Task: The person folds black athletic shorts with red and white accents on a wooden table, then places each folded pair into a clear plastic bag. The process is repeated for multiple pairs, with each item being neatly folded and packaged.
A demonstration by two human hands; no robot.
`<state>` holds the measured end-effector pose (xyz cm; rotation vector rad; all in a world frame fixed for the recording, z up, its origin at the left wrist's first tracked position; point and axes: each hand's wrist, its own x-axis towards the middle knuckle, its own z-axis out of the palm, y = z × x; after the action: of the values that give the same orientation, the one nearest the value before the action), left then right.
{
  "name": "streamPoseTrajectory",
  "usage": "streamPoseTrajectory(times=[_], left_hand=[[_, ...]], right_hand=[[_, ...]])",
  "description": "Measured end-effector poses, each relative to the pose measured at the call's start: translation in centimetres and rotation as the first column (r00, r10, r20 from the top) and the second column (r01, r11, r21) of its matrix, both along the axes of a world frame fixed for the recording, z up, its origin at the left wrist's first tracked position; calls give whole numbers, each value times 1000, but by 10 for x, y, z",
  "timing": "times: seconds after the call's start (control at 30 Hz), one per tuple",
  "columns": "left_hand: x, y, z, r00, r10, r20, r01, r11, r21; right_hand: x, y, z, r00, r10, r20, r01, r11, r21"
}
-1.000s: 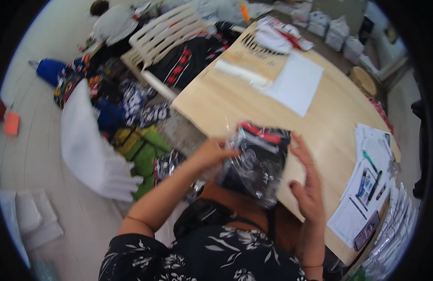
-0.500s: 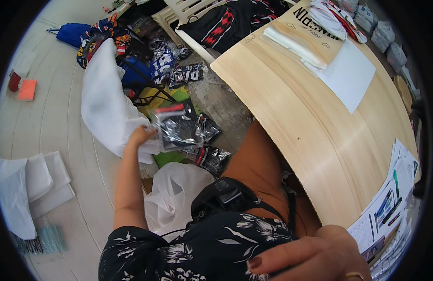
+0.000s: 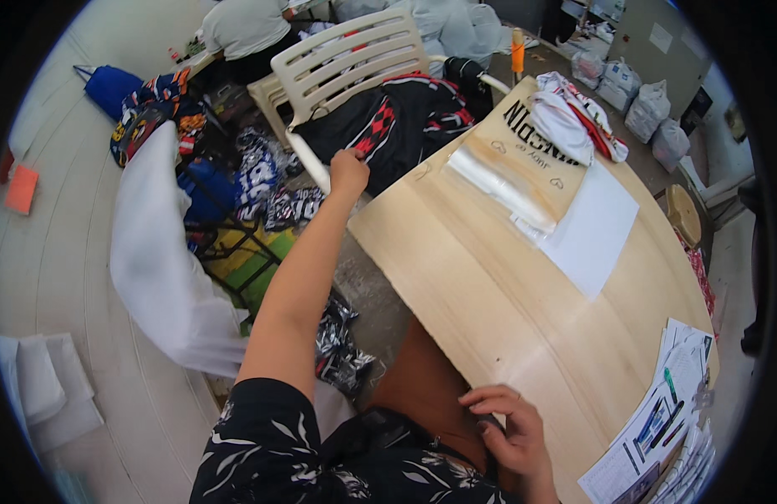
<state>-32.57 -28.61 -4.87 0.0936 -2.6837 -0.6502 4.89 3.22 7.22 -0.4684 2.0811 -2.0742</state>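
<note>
My left arm stretches forward to a white plastic chair (image 3: 352, 52), on which a black garment with red and white diamond patterns (image 3: 418, 122) is draped. My left hand (image 3: 350, 172) is at the near left side of this garment, its fingers closed on the cloth. My right hand (image 3: 514, 428) hangs by the near edge of the wooden table (image 3: 456, 277), fingers bent and apart, with nothing visible in it. On the floor below my left arm lie several black garments in clear plastic packs (image 3: 342, 349).
On the table are clear plastic bags (image 3: 506, 189), a white sheet (image 3: 594, 235), folded white and red clothing (image 3: 573, 118), and papers with pens (image 3: 657, 420). White cloth (image 3: 153, 252) drapes at the left. A person (image 3: 247, 29) sits at the back; tied bags (image 3: 649, 109) stand far right.
My left hand has let go of the clear-packed black garment and moved up and right to the chair. My right hand has drawn back to the table edge. The view has shifted upward.
</note>
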Motion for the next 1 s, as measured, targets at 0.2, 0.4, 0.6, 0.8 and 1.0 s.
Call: streamPoseTrajectory(times=[0.2, 0.4, 0.6, 0.8, 1.0], left_hand=[[-47, -9, -26, 988, -39, 153, 151, 513, -845], [-71, -60, 14, 833, -250, 493, 525, 640, -561], [-32, -27, 134, 911, -391, -133, 413, 873, 260], [128, 97, 296, 689, -612, -388, 725, 565, 395], [267, 187, 355, 301, -749, -590, 953, 213, 215]], right_hand=[[43, 19, -36, 910, -364, 197, 391, 912, -123], [42, 35, -43, 889, -439, 132, 450, 890, -70], [33, 38, -23, 896, -443, 40, 444, 895, -34], [19, 22, 7, 811, -434, -393, 491, 870, 53], [31, 0, 56, 614, -408, -676, 705, 668, 237]])
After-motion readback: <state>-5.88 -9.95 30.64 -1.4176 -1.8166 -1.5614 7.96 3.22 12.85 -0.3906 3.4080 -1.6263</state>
